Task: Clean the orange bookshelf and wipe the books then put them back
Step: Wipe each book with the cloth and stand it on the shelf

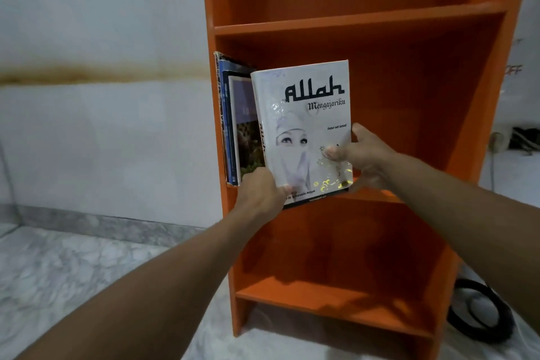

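this looks like the putting-back stage: a few books [233,126] stand at the left of the middle shelf of the bookshelf [350,20], and the white book [304,126] is just right of them, tilted at the near edge, the left hand [260,193] gripping its lower left corner and the right hand [365,161] pinching its right edge. no cloth shows, the bookshelf's top is cut off, and whether the wood was wiped can't be told
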